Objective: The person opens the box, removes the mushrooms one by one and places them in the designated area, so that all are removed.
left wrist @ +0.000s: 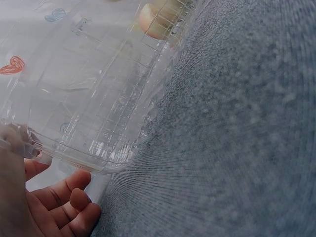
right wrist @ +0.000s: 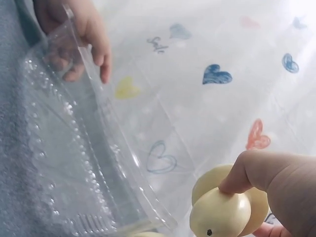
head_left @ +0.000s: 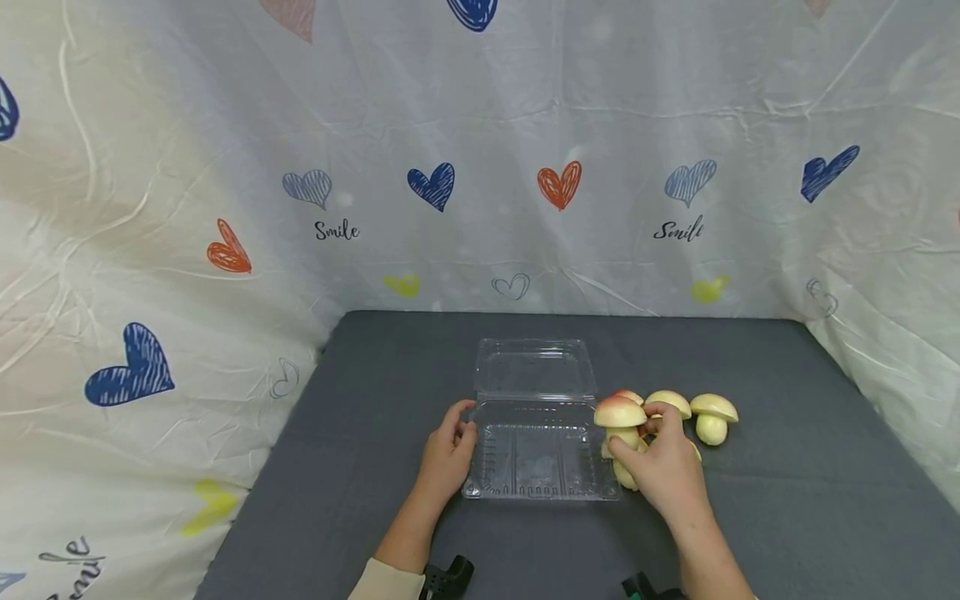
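Observation:
A clear plastic clamshell container (head_left: pixel 543 450) sits on the grey table, its lid (head_left: pixel 534 367) folded back away from me. My left hand (head_left: pixel 450 450) grips the container's left rim; in the left wrist view its fingers (left wrist: pixel 74 210) curl beside the plastic edge. At the container's right side, my right hand (head_left: pixel 667 462) pinches a toy mushroom by its pale stem, the red-and-yellow cap (head_left: pixel 620 412) facing up. The right wrist view shows the thumb pressed on this mushroom (right wrist: pixel 222 215), a small dark dot on its stem end.
Several more toy mushrooms lie close around the right hand, some partly hidden by it. One yellow mushroom (head_left: pixel 712 412) stands farthest right. A white curtain (head_left: pixel 495 125) printed with hearts hangs behind the table (head_left: pixel 405 358) and along both sides.

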A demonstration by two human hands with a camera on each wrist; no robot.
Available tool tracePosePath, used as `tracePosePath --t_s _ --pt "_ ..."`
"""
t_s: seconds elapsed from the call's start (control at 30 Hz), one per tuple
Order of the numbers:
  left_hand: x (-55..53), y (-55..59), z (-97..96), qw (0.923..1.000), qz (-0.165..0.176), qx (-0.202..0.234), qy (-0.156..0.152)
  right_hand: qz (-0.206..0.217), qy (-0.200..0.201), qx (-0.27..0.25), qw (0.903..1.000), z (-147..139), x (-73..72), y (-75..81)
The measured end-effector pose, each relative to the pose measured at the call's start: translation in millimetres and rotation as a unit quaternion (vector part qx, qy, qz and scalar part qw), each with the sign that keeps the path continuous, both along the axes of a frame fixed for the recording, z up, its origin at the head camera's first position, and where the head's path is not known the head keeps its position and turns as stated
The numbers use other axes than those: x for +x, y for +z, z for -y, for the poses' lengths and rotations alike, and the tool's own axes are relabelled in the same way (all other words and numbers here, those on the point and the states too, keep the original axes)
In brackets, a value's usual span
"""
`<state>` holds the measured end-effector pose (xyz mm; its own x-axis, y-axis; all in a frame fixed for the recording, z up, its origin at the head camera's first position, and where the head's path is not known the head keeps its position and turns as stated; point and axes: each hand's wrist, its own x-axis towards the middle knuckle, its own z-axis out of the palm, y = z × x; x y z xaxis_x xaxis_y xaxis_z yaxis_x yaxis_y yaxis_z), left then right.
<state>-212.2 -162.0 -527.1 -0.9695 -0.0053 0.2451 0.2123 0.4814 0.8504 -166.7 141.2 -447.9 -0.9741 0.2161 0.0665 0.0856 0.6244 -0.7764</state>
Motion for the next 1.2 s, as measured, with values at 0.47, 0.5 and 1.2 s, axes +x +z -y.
tracePosePath --t_s 0.47,0.5,1.2 --pt "-0.2 -0.8 -0.5 1.0000 -0.001 -0.001 0.002 0.017 -0.029 -0.002 0.9994 -22.5 3.3 -0.1" --pt "-0.1 -0.5 -0.6 1.0000 -0.001 -0.001 0.002 0.022 -0.030 -0.003 0.9993 -24.3 3.6 0.3" --pt "0.0 -0.9 -0.9 1.0000 -0.005 0.007 0.002 0.060 -0.087 -0.008 0.9943 -67.4 11.3 -1.1"
